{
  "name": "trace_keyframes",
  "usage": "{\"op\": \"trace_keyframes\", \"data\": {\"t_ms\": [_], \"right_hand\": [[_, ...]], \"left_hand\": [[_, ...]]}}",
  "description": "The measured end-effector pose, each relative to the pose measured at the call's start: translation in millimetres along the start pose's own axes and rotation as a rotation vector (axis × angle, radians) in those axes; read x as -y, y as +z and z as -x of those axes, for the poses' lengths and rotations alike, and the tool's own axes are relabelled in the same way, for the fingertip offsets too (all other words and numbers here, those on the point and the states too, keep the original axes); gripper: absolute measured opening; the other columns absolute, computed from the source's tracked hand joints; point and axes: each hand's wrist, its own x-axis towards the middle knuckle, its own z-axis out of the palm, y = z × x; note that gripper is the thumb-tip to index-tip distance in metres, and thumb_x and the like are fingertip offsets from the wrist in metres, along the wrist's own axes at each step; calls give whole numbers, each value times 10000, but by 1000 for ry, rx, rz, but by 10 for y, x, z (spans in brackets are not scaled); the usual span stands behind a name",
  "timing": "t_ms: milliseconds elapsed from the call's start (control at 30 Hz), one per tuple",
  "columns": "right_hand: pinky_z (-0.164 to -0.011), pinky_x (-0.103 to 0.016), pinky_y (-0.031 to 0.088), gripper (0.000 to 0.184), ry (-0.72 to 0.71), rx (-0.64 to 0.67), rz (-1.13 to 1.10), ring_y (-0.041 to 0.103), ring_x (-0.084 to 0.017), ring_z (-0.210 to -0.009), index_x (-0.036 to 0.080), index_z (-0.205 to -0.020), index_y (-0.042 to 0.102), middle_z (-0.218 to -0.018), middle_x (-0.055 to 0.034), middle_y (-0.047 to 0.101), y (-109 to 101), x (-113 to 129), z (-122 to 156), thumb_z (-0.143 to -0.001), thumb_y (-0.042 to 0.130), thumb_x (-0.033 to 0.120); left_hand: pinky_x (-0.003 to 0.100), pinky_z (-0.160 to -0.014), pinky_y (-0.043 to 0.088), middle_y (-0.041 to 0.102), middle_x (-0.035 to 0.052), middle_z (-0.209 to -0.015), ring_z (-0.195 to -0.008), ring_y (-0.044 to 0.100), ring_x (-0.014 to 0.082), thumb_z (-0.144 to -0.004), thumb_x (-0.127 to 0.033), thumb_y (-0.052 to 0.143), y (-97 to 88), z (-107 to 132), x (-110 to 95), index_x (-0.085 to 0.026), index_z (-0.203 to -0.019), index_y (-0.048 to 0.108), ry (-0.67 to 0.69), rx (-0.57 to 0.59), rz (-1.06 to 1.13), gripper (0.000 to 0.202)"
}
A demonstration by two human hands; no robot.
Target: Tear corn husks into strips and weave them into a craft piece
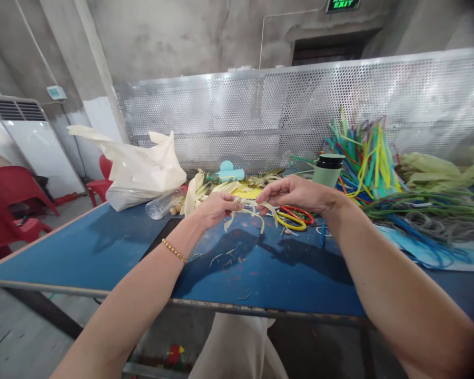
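My left hand (216, 209), below a gold bead bracelet (174, 251), pinches one end of some thin, pale corn husk strips (253, 210). The fingertips of my right hand (286, 191) are closed on the other side of the same strips. Loose ends dangle from both hands, above the blue tabletop (229, 284). Beyond my right fingers lie yellow-handled scissors (294, 221) and a red-handled pair (302, 213). Wider corn husks (195, 192) lie behind my left hand.
A white plastic bag (142, 171) and a clear bottle (161, 205) stand back left. At right are a green cup (328, 171), bundled coloured strips (373, 163), green cords (434, 202) and more husks (434, 166). A perforated metal panel (237, 116) borders the table's back.
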Motion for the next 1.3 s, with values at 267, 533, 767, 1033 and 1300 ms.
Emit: {"op": "trace_keyframes", "data": {"t_ms": [267,533,767,1033,1300], "right_hand": [[-497,-225,406,220,-77,-245,32,510,-78,-486,158,-706,691,-545,21,591,189,9,-131,-707,745,371],[-437,-215,338,229,-226,-363,-29,456,-62,-460,145,-793,657,-596,5,597,363,17,-217,-743,715,361],[-444,-220,276,259,-190,-517,164,382,-56,-448,144,-672,634,-519,33,510,417,-91,-330,-742,683,388],[-540,-241,372,185,-173,-630,447,497,-112,-568,133,-731,680,-672,-28,642,393,-224,-435,-716,603,300],[-593,-255,365,146,-145,-716,681,505,-128,-605,145,-667,648,-674,-31,629,401,-264,-462,-702,559,255]], "left_hand": [[248,-528,302,595,25,-619,-545,487,66,-532,-107,788,11,10,0,-80,-653,671,-5,0,-4,170],[246,-500,282,569,10,-565,-500,463,60,-507,-129,797,26,22,-16,-89,-590,632,-6,-17,-5,190],[249,-496,277,556,3,-561,-500,451,57,-507,-116,799,27,5,2,-89,-581,630,27,-63,-6,187],[244,-488,273,482,-31,-518,-478,413,50,-512,-137,783,-67,-84,83,-120,-516,553,86,-164,-35,231],[241,-472,248,478,-29,-500,-465,376,48,-520,-133,739,-61,-72,72,-120,-532,581,121,-238,-110,158]]}}
